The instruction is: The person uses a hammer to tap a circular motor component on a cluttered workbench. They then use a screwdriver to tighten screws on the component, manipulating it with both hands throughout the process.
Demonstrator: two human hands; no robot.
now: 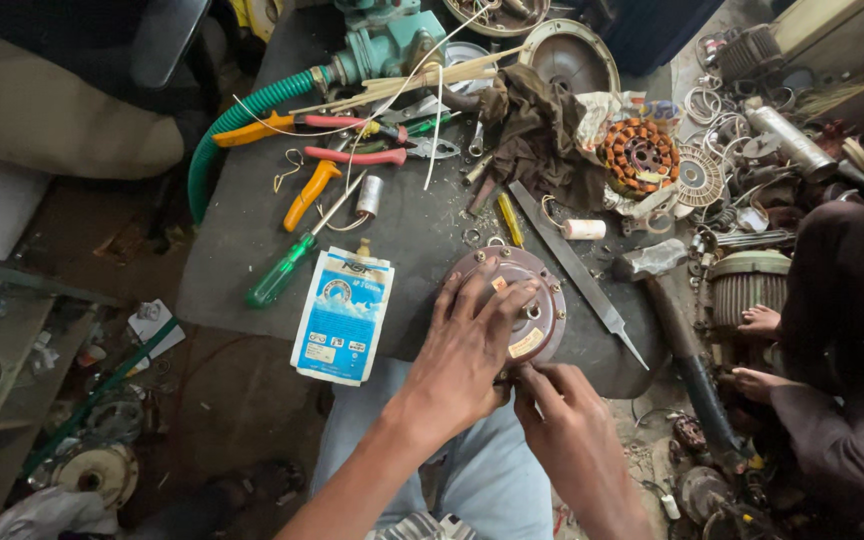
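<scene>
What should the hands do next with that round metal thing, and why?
Probably keep the left hand pressed flat on the round motor housing while the right hand works at its near edge. The housing sits close to the table edge, so it might slide without that grip. What the right fingers pinch is too small to tell.

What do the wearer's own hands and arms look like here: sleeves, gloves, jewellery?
Both the left hand and the right hand are bare: no gloves, rings, watch or bracelets show. Both forearms are uncovered to the frame's bottom edge, with no sleeve in view. Fingernails are short.
</scene>
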